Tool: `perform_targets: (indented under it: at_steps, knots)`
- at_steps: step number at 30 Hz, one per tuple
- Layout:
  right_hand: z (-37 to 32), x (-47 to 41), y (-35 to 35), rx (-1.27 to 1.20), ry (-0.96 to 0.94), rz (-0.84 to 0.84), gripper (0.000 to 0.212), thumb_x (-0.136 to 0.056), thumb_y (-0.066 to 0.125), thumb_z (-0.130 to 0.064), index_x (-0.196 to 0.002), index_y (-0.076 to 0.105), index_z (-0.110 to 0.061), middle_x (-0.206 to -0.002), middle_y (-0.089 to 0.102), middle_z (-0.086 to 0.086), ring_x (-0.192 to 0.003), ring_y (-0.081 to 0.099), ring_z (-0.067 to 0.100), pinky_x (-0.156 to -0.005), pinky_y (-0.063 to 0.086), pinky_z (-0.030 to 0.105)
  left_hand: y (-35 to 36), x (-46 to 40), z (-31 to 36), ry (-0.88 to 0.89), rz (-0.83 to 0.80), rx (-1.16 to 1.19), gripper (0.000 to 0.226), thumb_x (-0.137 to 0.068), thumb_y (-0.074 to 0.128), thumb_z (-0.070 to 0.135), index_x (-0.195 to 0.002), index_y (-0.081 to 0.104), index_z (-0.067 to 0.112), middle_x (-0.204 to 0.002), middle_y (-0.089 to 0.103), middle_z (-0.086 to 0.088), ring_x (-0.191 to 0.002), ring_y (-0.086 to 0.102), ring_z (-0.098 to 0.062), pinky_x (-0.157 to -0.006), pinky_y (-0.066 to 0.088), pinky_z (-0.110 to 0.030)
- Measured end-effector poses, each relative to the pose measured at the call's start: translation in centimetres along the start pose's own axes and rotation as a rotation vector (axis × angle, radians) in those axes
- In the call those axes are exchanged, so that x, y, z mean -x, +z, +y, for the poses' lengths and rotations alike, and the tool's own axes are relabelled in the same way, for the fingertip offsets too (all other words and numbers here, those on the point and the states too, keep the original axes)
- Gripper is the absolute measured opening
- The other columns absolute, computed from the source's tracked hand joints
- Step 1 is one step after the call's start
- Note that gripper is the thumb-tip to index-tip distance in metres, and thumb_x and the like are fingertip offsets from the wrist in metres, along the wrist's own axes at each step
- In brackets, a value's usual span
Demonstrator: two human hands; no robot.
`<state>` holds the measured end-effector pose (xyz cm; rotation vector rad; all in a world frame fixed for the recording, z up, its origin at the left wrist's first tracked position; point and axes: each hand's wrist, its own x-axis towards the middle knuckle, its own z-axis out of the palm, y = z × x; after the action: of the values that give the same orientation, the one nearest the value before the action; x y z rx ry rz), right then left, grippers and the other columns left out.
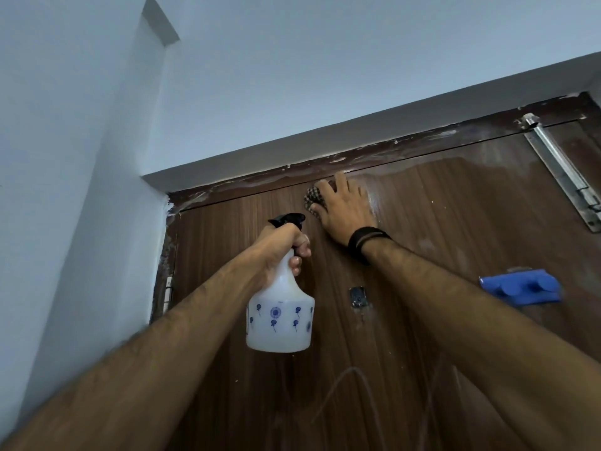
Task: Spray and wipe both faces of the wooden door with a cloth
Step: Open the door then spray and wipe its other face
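Note:
The brown wooden door fills the lower right of the head view, seen from below. Near its top edge, my right hand presses a checked cloth flat against the wood; most of the cloth is hidden under the palm. A black band circles that wrist. Lower and to the left, my left hand grips the neck of a white spray bottle with blue flower prints and a black trigger head. The bottle hangs upright, close to the door. A wet sheen shows right of the cloth.
A dark door frame with white paint smears runs along the top. A metal bolt sits at the door's upper right, a blue hook rack at mid right, a small metal fitting in the middle. A hinge and white wall lie left.

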<state>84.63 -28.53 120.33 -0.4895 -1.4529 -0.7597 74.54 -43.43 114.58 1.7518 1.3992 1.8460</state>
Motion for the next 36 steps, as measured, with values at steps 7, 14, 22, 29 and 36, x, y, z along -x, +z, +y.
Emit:
perform_targets:
  at_steps: [7,14,22,29,36]
  knots:
    - [1.7,9.0,-1.6,-0.045,-0.23,-0.103,0.04,-0.095,0.054,-0.043,-0.129,0.047,-0.024,-0.123,0.045,0.007,-0.105,0.045,0.024,-0.091,0.042,0.041,2.1,0.6,-2.4,-0.02,0.029,0.082,0.016,-0.074,0.051,-0.006,-0.081,0.056,0.007,-0.075,0.057,-0.007,-0.044,0.041,-0.01,-0.043,0.041,-0.022]
    - [5.2,0.8,-3.3,0.01,0.045,-0.066,0.042,-0.099,0.05,-0.042,-0.135,0.045,-0.02,-0.132,0.04,0.013,-0.116,0.044,0.028,-0.1,0.037,0.044,3.4,0.5,-1.6,-0.004,0.079,0.113,0.017,-0.074,0.052,-0.007,-0.084,0.057,0.006,-0.075,0.058,-0.007,-0.044,0.042,-0.011,-0.042,0.042,-0.023]
    - [4.5,7.2,-3.4,-0.001,-0.063,-0.127,0.041,-0.097,0.05,-0.043,-0.132,0.046,-0.022,-0.129,0.042,0.01,-0.109,0.044,0.025,-0.093,0.038,0.04,4.8,1.6,-3.0,-0.027,0.026,0.115,0.017,-0.075,0.05,-0.007,-0.083,0.056,0.007,-0.077,0.058,-0.01,-0.044,0.041,-0.012,-0.044,0.041,-0.024]
    - [5.0,12.9,-4.5,0.081,-0.228,-0.161,0.041,-0.096,0.055,-0.042,-0.131,0.049,-0.022,-0.115,0.047,0.008,-0.093,0.047,0.022,-0.077,0.035,0.033,6.6,2.0,-4.6,-0.07,0.011,0.142,0.023,-0.073,0.049,-0.01,-0.09,0.055,0.005,-0.079,0.049,-0.015,-0.042,0.039,-0.015,-0.043,0.039,-0.022]
    - [10.0,7.0,-7.2,0.126,0.347,-0.009,0.045,-0.099,0.051,-0.041,-0.135,0.043,-0.015,-0.128,0.04,0.016,-0.109,0.046,0.031,-0.094,0.039,0.044,8.0,1.9,-3.1,-0.085,-0.112,0.087,0.021,-0.07,0.052,-0.009,-0.086,0.057,0.003,-0.075,0.055,-0.012,-0.043,0.043,-0.013,-0.045,0.041,-0.024]
